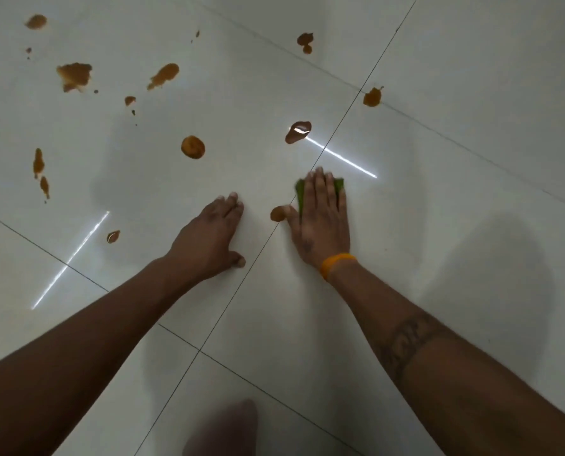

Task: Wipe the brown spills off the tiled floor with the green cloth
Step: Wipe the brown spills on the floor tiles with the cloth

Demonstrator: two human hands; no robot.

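Pressing flat, the right hand pins the green cloth to the glossy white tiled floor, fingers straight; the left hand braces, spread and empty. Its thumb touches a brown spill, so sliding sideways could smear it. Many spills lie well apart up-left; wet glossy tile may let a palm slip.

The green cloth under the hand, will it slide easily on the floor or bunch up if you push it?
The green cloth probably slides easily: the tiled floor looks glossy. It seems thin and floppy, so it would likely bunch without the right hand pressing it flat with straight fingers.
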